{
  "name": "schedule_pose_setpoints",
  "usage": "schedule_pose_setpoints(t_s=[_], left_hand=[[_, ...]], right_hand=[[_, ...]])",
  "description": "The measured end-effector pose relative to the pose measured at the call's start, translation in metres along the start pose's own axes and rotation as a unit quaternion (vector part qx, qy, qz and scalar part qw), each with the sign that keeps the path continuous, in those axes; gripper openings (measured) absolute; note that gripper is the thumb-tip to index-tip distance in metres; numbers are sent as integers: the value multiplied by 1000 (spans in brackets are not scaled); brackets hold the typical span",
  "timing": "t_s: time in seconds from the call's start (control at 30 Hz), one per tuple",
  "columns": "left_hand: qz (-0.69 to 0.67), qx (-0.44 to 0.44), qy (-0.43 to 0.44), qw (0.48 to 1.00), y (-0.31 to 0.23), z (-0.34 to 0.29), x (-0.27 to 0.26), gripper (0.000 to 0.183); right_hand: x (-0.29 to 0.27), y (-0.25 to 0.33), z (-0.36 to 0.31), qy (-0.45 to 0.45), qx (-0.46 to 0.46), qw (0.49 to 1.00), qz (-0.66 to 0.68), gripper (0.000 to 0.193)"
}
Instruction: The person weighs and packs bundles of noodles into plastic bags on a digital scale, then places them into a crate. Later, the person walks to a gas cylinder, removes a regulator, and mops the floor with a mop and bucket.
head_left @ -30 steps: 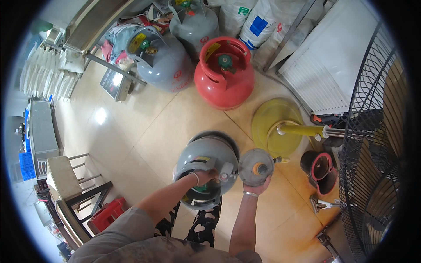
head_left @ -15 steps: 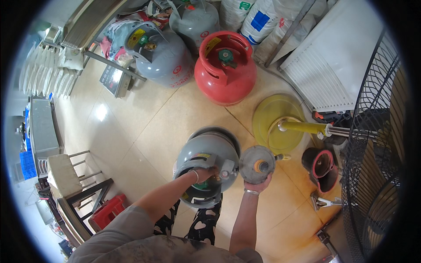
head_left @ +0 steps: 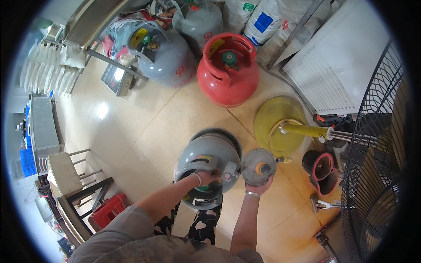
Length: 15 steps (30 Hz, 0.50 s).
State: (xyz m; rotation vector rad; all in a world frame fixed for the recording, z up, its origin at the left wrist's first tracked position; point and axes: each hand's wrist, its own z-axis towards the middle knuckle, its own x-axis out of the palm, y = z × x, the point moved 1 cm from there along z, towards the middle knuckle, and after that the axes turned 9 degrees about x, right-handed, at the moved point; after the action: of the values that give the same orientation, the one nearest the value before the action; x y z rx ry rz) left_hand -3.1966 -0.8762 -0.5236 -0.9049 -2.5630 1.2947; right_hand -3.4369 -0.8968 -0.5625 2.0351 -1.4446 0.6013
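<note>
A grey gas cylinder stands upright in front of my legs, with a cut-out collar and a partly covered green valve knob. My left hand reaches over the collar, fingers closed at the valve; what they grip is hidden. Beside the cylinder, my right hand supports a gas regulator from its near edge. The regulator is a round grey disc with an orange ring and dark cap in its middle. A small round gauge sits between disc and valve, and a brass-coloured outlet points right.
Beyond stand a red gas cylinder and grey cylinders. To the right are a yellow round base with a pole, a black-and-red container and a fan cage. At left are a stool and red case.
The view has shifted slightly, moving everything a little within it. Both hands keep their places at the valve and under the regulator, with the left fingers turned slightly.
</note>
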Motion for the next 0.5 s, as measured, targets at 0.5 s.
schedule_pose_setpoints(t_s=[0.5], left_hand=[[148,-5,-9,989,20,3,12,36]], right_hand=[[6,0,-1,16,-1,1000,-13,62]])
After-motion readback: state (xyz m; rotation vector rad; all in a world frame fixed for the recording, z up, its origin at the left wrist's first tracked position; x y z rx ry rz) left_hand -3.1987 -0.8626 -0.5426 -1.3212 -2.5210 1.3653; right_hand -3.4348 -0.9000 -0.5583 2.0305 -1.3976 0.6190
